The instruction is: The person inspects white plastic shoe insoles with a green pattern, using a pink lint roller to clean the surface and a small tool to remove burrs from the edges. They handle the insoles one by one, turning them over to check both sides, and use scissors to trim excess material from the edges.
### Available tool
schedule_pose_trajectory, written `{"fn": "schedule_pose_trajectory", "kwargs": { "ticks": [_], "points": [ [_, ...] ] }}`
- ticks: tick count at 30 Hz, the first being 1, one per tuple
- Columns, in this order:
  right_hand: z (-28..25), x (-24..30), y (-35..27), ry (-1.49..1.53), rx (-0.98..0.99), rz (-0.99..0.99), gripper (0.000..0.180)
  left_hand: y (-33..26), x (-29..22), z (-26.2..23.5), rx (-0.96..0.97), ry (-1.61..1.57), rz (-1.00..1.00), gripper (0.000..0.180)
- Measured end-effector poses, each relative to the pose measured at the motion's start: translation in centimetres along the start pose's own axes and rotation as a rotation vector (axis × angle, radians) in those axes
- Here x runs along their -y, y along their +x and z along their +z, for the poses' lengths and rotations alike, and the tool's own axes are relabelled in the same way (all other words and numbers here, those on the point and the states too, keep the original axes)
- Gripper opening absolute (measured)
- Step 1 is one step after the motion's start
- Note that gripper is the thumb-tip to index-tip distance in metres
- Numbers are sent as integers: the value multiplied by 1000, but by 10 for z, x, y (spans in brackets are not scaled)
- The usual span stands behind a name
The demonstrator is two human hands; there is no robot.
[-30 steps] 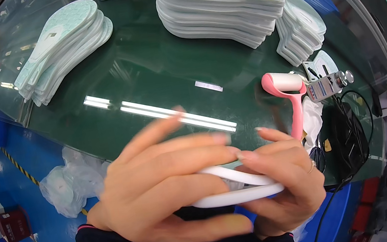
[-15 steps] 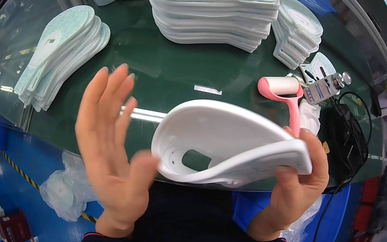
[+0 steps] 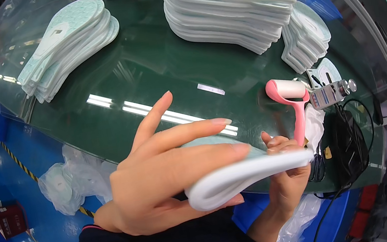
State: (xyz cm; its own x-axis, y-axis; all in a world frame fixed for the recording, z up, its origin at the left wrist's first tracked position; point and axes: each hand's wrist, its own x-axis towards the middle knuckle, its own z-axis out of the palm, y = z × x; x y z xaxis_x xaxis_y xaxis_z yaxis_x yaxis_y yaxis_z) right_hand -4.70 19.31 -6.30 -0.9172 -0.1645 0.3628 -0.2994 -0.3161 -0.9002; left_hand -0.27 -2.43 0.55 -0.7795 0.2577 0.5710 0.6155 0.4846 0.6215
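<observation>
White panel (image 3: 247,173): spanning both hands near the table (image 3: 155,71) (nearly edge-on).
Left hand (image 3: 157,182): I am gripping the rounded end (image 3: 207,194), half closed.
Right hand (image 3: 287,184): holding the narrow end (image 3: 303,157).
Pressure: light, even squeezing is serving best.

Pink roller (image 3: 300,116) has a smooth, slightly shiny plastic handle. Below and left of it, the white piece (image 3: 233,178) in the fingers (image 3: 186,168) looks like smooth plastic, kinda satiny. Green tabletop (image 3: 160,70) around the roller is super glossy, throwing back strips of light. Big stack (image 3: 233,21) above the roller: same satiny white plastic look. Bag (image 3: 349,147) below and right of it is dullish black, can't tell if it's cloth.
</observation>
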Motion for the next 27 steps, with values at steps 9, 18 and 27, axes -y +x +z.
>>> {"fn": "schedule_pose_trajectory", "kwargs": {
  "ticks": [9,18,27],
  "points": [
    [8,-4,5,-118,74,38,23,-3,-12,1,-26,260,38,23],
    [-3,-4,7,-198,87,-164,25,-9,-8,-9,135,119,30,50],
    [22,52,18,-670,283,-541,15,13,-10,21,46,346,-17,28]
  ]
}}
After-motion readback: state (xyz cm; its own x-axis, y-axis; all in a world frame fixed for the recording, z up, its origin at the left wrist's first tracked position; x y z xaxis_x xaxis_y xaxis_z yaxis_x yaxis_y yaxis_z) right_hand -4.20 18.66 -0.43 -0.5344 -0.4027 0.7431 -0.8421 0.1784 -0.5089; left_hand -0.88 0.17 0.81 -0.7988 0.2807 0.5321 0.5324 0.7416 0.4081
